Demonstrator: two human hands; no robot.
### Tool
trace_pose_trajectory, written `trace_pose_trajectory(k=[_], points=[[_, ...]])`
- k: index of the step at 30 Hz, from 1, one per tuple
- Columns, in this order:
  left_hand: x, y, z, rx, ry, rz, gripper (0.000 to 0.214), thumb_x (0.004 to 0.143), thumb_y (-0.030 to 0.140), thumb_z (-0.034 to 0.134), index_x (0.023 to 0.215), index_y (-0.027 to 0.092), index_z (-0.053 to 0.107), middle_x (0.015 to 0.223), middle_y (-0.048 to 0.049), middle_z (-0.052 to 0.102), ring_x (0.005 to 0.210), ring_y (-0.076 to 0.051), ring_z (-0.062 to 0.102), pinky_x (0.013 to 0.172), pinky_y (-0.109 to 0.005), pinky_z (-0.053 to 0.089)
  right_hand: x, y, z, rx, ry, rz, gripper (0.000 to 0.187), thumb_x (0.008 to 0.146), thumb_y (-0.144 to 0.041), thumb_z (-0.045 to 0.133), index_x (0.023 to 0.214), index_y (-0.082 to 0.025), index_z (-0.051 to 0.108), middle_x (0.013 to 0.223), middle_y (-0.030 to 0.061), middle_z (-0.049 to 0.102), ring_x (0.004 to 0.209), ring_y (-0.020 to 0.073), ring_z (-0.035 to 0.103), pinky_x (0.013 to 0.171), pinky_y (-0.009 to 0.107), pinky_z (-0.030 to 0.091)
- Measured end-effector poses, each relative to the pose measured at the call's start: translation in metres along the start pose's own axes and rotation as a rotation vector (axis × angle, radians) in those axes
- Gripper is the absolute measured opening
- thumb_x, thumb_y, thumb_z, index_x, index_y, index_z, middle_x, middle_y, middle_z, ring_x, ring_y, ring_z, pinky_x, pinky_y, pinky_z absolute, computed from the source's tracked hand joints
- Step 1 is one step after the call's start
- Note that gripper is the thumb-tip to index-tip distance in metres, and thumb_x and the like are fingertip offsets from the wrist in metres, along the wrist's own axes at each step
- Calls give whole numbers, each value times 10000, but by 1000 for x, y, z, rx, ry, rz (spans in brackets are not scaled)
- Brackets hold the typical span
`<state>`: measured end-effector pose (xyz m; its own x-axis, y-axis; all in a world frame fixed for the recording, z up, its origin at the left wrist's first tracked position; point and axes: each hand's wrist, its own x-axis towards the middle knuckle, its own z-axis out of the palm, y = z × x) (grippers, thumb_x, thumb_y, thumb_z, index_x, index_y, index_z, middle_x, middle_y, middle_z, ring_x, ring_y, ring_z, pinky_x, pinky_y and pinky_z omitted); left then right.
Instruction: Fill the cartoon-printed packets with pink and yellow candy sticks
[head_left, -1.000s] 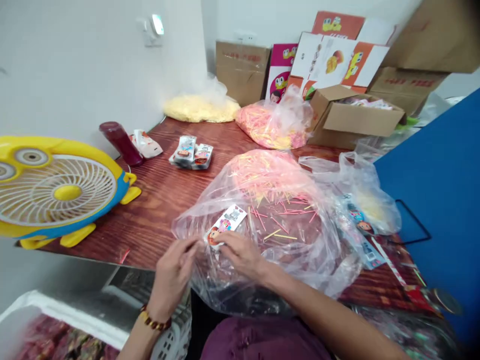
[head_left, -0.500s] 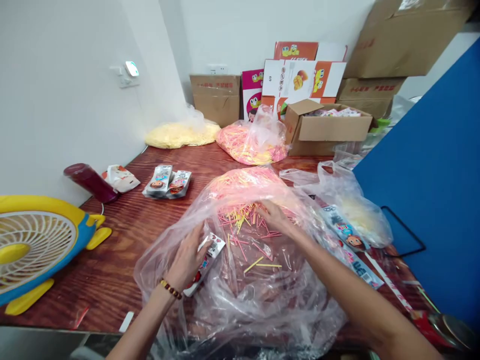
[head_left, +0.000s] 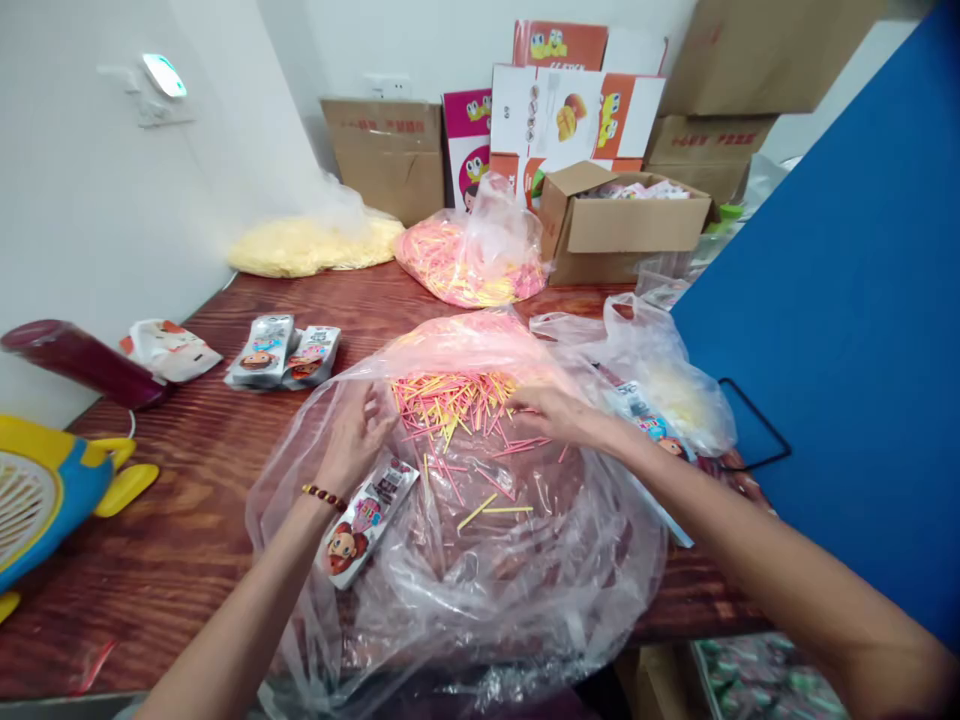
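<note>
A large clear plastic bag (head_left: 517,560) lies spread on the table, its mouth toward me. Inside is a heap of thin pink and yellow sticks (head_left: 450,400), with several loose ones nearer me. My left hand (head_left: 356,435) is at the bag's left side, fingers apart and slightly curled, holding nothing. Just below it, a printed pouch (head_left: 371,520) with a cartoon face lies on the bag. My right hand (head_left: 555,412) reaches in from the right; its fingertips close together at the heap's right edge, seemingly on a few pink sticks.
At the back are a bag of yellow sticks (head_left: 315,245), a bag of mixed sticks (head_left: 469,260) and an open carton (head_left: 637,225). Stacked pouches (head_left: 262,350), a dark red bottle (head_left: 82,360) and a fan (head_left: 45,490) stand left. A blue panel (head_left: 847,330) borders the right.
My left hand has moved up off the printed pouch, which now shows fully. My right hand has drawn slightly right, and more sticks show in the heap. The view has shifted.
</note>
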<state>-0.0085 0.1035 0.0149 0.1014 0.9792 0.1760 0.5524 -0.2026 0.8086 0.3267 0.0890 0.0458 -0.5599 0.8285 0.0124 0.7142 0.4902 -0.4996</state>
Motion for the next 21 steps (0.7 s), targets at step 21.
trace_pose_trajectory(k=[21], points=[[-68, -22, -17, 624, -420, -397, 421, 662, 413, 723, 995, 163, 656, 1028, -115, 706, 1002, -308, 627, 818, -365, 443, -156, -82, 131, -149, -137, 127, 767, 663, -361, 837, 1337, -174, 523, 1301, 149, 590, 1158, 328, 536, 976, 480, 407]])
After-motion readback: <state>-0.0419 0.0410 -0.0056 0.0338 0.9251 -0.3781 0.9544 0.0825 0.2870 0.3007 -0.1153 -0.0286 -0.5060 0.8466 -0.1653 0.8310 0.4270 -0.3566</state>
